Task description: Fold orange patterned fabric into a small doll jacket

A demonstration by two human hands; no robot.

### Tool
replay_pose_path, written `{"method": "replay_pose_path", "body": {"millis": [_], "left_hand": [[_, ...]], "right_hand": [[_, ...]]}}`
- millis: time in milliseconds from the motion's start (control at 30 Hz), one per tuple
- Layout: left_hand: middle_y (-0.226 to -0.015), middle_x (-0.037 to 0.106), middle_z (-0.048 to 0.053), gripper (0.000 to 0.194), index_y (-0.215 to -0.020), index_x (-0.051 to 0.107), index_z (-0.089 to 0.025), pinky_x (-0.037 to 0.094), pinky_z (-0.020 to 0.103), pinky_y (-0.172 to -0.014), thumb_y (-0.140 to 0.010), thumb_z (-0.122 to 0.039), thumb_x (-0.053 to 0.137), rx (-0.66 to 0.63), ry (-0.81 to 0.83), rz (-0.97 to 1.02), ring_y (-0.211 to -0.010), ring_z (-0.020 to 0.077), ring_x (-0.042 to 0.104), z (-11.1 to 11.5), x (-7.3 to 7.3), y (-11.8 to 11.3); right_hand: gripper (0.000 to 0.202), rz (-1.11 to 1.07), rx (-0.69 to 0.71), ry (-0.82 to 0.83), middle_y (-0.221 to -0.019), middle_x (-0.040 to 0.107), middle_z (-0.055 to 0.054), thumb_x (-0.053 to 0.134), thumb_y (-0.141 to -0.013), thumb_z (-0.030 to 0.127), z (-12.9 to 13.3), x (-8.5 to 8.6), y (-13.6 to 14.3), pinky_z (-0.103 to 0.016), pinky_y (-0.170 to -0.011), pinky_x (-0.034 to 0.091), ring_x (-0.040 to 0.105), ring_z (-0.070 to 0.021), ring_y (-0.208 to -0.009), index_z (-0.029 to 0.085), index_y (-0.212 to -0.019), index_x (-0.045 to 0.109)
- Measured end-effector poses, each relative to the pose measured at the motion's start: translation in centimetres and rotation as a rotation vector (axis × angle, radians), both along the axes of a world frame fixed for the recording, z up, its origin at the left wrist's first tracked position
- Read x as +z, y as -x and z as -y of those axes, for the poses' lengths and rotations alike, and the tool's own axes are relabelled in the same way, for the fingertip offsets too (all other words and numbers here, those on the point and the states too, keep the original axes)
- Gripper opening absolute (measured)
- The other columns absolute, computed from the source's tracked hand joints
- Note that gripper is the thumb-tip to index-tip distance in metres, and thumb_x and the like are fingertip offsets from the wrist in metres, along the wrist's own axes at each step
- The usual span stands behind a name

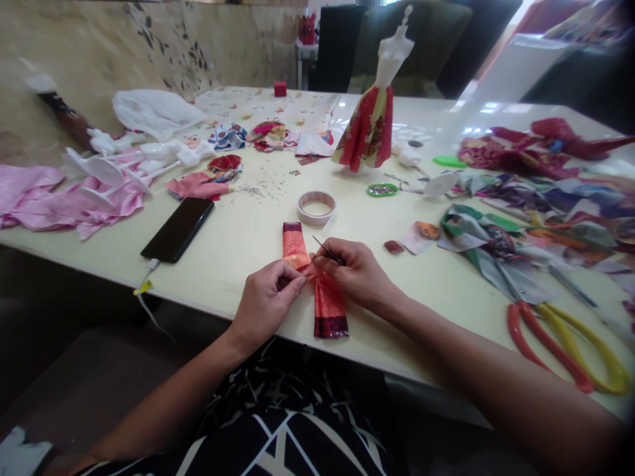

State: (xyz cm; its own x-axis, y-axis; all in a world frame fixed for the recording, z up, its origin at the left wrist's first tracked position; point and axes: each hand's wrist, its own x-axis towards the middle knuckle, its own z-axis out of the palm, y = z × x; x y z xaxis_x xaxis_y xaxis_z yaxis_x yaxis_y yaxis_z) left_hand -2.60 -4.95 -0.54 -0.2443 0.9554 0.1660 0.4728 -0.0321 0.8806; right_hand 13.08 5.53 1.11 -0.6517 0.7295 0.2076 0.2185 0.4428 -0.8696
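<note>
A strip of red-orange fabric [331, 301] with dark patterned ends lies near the table's front edge, gathered narrow at its middle. My left hand [270, 291] pinches the cloth at that middle between thumb and forefinger. From the other side my right hand [354, 268] closes around a thin dark pointed tool [325, 248], possibly tweezers, its tip sticking out up and to the left. The right fingertips also touch the fabric's middle; what lies between them is partly hidden. Just beyond the strip rests a roll of white tape [316, 207].
A small dress form [380, 112] in a red and cream skirt stands behind. To the left lie a phone [178, 230] on a cable, pink cloth [34, 198] and white stands [112, 172]. Scissors [570, 344] and fabric scraps [496, 231] lie right; a green bead dish [381, 190] sits mid-table.
</note>
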Motion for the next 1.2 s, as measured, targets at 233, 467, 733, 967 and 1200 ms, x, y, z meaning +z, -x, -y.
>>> {"method": "replay_pose_path", "body": {"millis": [233, 467, 733, 967, 1200], "left_hand": [[-0.079, 0.068, 0.001, 0.012, -0.084, 0.066, -0.017, 0.047, 0.023, -0.063, -0.088, -0.028, 0.063, 0.003, -0.014, 0.050, -0.068, 0.0115, 0.059, -0.02, 0.15, -0.17], [-0.084, 0.069, 0.003, 0.010, -0.088, 0.068, -0.017, 0.049, 0.025, -0.069, -0.087, -0.025, 0.063, -0.001, -0.048, 0.036, -0.074, 0.0137, 0.063, 0.08, 0.17, -0.17], [-0.087, 0.064, 0.003, 0.011, -0.091, 0.062, -0.017, 0.045, 0.027, -0.072, -0.094, -0.020, 0.052, -0.113, -0.031, -0.102, -0.079, 0.0139, 0.059, 0.04, 0.53, 0.05], [-0.088, 0.062, 0.002, 0.010, -0.088, 0.057, -0.018, 0.044, 0.028, -0.076, -0.094, -0.019, 0.049, -0.133, -0.020, -0.110, -0.081, 0.0144, 0.057, 0.02, 0.64, 0.12], [-0.087, 0.061, 0.002, 0.011, -0.087, 0.057, -0.018, 0.044, 0.027, -0.075, -0.095, -0.020, 0.049, -0.141, -0.021, -0.115, -0.079, 0.0142, 0.057, -0.02, 0.54, 0.11]], "right_hand": [[0.019, -0.014, 0.127, 0.115, -0.067, 0.053, 0.001, 0.053, -0.086, 0.027, -0.22, 0.09, -0.19, -0.024, -0.060, 0.034, 0.043, -0.0102, -0.064, 0.015, -0.071, 0.057], [0.020, 0.018, 0.244, 0.111, -0.069, 0.055, 0.001, 0.062, -0.084, 0.032, -0.17, 0.06, -0.19, -0.023, -0.059, 0.036, 0.046, -0.0100, -0.064, 0.013, -0.078, 0.063], [0.015, 0.015, 0.177, -0.004, -0.066, 0.051, 0.002, 0.052, -0.085, 0.022, 0.39, 0.03, 0.03, -0.024, -0.059, 0.034, 0.044, -0.0100, -0.063, 0.015, -0.073, 0.056], [0.018, 0.014, 0.135, 0.049, -0.065, 0.045, 0.003, 0.050, -0.085, 0.023, 0.61, -0.32, 0.23, -0.024, -0.060, 0.031, 0.040, -0.0103, -0.064, 0.017, -0.068, 0.047], [0.018, -0.006, 0.127, 0.118, -0.066, 0.046, 0.003, 0.051, -0.085, 0.025, 0.55, -0.50, 0.22, -0.024, -0.061, 0.032, 0.040, -0.0104, -0.065, 0.017, -0.069, 0.048]]}}
